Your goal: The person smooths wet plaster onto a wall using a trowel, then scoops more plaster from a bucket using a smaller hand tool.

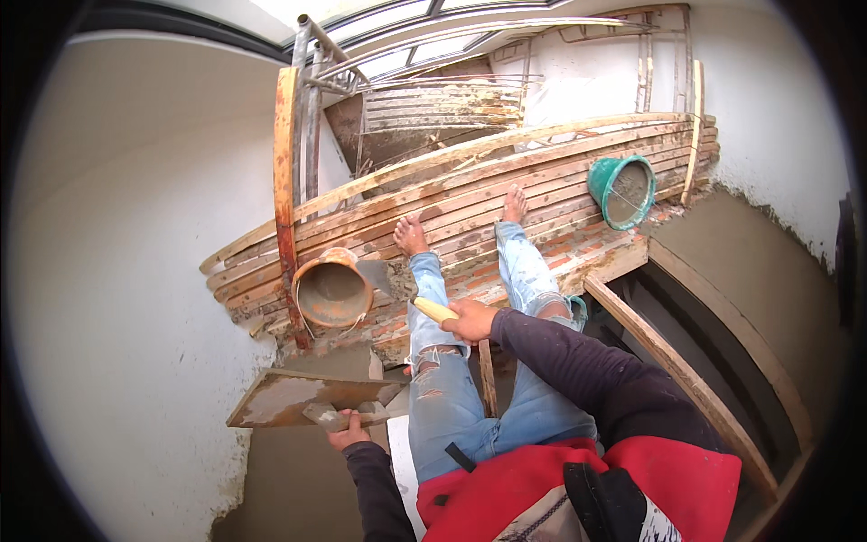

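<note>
My left hand (348, 432) grips the underside of a flat mortar board (298, 397), which carries a smear of wet grey plaster. My right hand (471, 319) is closed around the yellow handle (434, 310) of a trowel whose metal blade (375, 275) points toward an orange bucket (331, 289). That bucket stands on the plank scaffold (470, 190) and has grey mortar inside. My legs in torn light jeans and bare feet rest on the planks.
A green bucket (623, 190) with mortar stands at the right end of the planks. A white plastered wall (126, 271) fills the left; fresh grey render (298, 488) lies below the board. A wooden door frame (686, 370) opens at lower right.
</note>
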The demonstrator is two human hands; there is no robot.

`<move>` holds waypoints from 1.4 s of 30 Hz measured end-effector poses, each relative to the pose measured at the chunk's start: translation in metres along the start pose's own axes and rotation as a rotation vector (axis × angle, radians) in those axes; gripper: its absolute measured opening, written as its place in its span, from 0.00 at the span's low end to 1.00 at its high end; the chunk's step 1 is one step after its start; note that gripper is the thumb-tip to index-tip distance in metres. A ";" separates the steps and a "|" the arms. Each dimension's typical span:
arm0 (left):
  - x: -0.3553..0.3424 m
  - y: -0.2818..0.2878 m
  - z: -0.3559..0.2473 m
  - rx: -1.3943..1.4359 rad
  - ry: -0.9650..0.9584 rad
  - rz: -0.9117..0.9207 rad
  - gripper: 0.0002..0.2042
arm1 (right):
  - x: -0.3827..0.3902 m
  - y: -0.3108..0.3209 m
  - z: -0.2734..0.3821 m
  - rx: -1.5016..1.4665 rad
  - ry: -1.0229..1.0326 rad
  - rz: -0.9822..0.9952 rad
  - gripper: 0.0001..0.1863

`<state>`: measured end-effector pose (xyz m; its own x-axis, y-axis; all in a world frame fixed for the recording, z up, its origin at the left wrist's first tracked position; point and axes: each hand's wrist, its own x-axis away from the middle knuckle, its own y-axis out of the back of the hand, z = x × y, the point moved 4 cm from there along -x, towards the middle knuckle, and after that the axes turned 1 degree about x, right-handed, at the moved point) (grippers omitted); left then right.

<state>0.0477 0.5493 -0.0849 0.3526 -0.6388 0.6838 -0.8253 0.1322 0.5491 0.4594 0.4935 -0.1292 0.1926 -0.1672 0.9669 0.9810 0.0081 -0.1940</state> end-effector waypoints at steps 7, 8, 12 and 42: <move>0.068 -0.087 -0.120 -0.140 -0.351 0.144 0.17 | 0.239 0.206 -0.149 0.034 -0.028 -0.629 0.24; 0.077 -0.110 -0.134 -0.175 -0.400 0.172 0.18 | 0.265 0.230 -0.187 0.038 -0.030 -0.753 0.26; 0.172 -0.214 -0.213 -0.108 -0.470 0.228 0.18 | 0.344 0.297 -0.311 -0.788 -0.262 -0.747 0.20; 0.504 -0.772 -0.180 -0.832 -0.795 0.561 0.19 | 0.249 0.815 -0.782 -1.321 -0.109 -0.587 0.21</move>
<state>0.9420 0.2622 -0.0776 -0.5499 -0.5790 0.6019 -0.1500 0.7774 0.6108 1.2874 -0.3122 -0.1762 -0.1615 0.2480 0.9552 0.1909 -0.9418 0.2768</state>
